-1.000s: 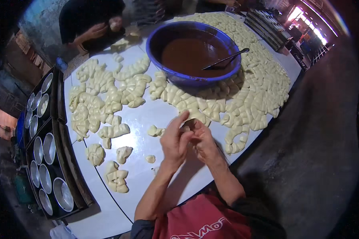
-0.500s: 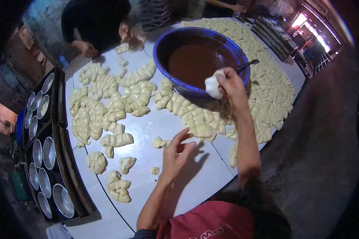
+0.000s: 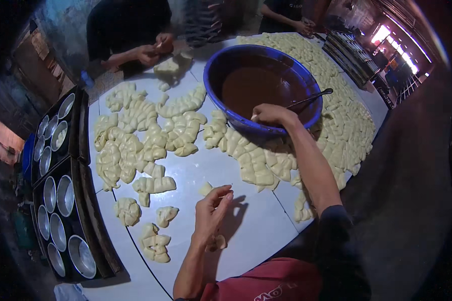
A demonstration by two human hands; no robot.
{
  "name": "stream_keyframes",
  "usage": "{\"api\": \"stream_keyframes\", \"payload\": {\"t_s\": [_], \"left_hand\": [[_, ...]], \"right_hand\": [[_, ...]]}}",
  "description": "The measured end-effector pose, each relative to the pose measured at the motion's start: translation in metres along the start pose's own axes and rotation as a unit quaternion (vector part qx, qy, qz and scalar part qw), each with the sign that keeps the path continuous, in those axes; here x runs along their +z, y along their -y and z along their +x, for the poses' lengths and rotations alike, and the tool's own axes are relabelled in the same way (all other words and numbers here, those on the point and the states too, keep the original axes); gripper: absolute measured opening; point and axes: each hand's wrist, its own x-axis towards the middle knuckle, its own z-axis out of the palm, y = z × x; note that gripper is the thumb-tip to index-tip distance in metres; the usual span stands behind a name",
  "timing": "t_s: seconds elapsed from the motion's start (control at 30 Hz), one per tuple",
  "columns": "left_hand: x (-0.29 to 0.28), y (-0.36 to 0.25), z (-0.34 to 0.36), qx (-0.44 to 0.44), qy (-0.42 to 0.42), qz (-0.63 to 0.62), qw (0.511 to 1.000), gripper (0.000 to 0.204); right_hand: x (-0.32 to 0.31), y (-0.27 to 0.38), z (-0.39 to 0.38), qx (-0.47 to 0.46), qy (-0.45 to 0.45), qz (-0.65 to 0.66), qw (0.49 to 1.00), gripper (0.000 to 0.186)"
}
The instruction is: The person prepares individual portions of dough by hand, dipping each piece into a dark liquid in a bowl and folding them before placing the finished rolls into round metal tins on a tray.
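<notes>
Meanwhile, right hand (image 3: 268,113) grips spoon (image 3: 309,99), handle pointing right; left hand (image 3: 211,210) loosely open.

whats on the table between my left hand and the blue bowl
In the head view, a row of dough pieces lies below the blue bowl; bare table separates it from the left hand.

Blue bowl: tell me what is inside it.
The blue bowl holds smooth brown filling and a spoon leaning on its rim. The right hand covers the near rim; whatever lies below the filling's surface is hidden.
</notes>
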Motion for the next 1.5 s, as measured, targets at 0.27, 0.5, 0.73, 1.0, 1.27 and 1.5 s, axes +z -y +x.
{"api": "stream_keyframes", "payload": {"t_s": [0.27, 0.5, 0.73, 1.0, 1.27, 1.5], "left_hand": [[0.002, -0.011, -0.002, -0.004, 0.028, 0.008, 1.0, 0.034], [0.006, -0.026, 0.002, 0.018, 0.047, 0.016, 0.999, 0.036], [-0.004, -0.02, -0.009, -0.013, 0.028, 0.015, 0.999, 0.036], [-0.005, -0.024, -0.004, -0.009, 0.012, 0.02, 1.0, 0.036], [0.02, -0.018, 0.019, -0.007, 0.084, -0.024, 0.996, 0.04], [0.031, -0.007, 0.019, -0.037, 0.108, -0.355, 0.928, 0.048]], "right_hand": [[-0.01, 0.042, -0.029, -0.094, -0.028, 0.574, 0.813, 0.016], [-0.007, 0.014, -0.013, -0.023, -0.144, 0.344, 0.927, 0.022], [0.009, -0.002, 0.012, -0.017, 0.045, -0.039, 0.998, 0.041], [-0.018, 0.067, -0.072, -0.024, -0.124, -0.1, 0.987, 0.037], [0.013, 0.081, -0.115, -0.069, -0.158, 0.492, 0.853, 0.02], [0.107, 0.116, -0.147, -0.09, -0.099, 0.697, 0.705, 0.014]]}}
